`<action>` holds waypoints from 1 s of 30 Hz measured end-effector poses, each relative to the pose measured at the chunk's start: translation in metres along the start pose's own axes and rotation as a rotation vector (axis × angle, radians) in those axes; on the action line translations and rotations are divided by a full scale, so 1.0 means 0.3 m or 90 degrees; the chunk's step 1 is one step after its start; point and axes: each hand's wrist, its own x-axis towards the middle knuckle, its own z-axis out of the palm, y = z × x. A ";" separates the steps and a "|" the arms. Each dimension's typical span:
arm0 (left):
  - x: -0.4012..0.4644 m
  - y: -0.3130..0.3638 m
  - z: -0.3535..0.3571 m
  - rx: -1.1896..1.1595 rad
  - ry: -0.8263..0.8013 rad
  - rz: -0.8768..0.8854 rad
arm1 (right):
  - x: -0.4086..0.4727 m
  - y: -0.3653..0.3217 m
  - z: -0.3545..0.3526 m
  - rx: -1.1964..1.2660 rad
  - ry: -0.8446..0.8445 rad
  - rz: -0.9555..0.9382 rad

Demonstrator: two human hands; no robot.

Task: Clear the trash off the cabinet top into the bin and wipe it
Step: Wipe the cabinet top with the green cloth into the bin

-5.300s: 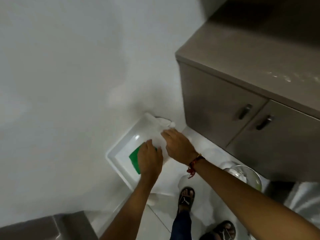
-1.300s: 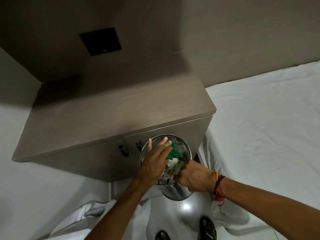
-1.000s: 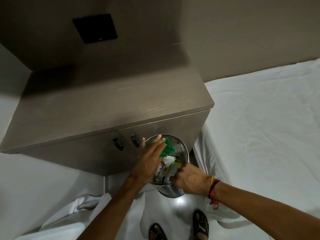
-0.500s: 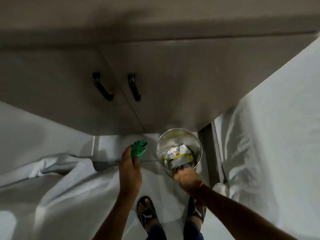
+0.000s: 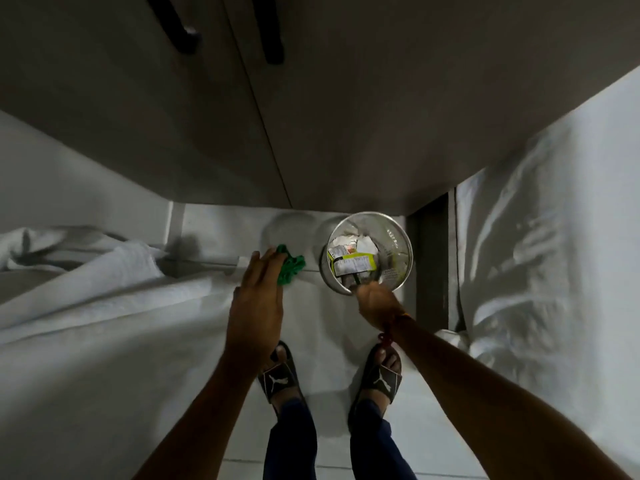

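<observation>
A round metal mesh bin (image 5: 398, 237) stands low at the foot of the cabinet (image 5: 346, 116), whether on the floor I cannot tell. Inside it lie crumpled white paper and a yellow-edged wrapper (image 5: 353, 263). My right hand (image 5: 375, 303) grips the bin's near rim. My left hand (image 5: 258, 299) hovers to the left of the bin and holds a crumpled green cloth (image 5: 290, 268) at its fingertips. The cabinet top is out of view; only the two doors with black handles (image 5: 270, 39) show.
White bedding (image 5: 86, 306) lies on the left and more white sheet (image 5: 554, 254) on the right. My feet in black sandals (image 5: 280, 379) stand on the pale tiled floor between them. A dark gap (image 5: 427, 254) runs beside the cabinet, right of the bin.
The bin came down from cabinet-door height to the foot of the cabinet, my right hand still on its rim. My left hand left the bin, keeping the green cloth. The view tipped downward.
</observation>
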 end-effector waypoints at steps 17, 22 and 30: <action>-0.503 0.245 -1.143 0.207 0.333 -0.006 | -0.153 -1.387 -1.151 0.730 -0.198 0.022; -0.779 -0.016 -1.169 0.261 0.358 -0.158 | -0.307 -1.743 -0.969 0.582 -0.319 -0.066; -0.908 -0.244 -1.040 0.165 0.200 -0.358 | -0.383 -1.872 -0.673 0.477 -0.442 -0.041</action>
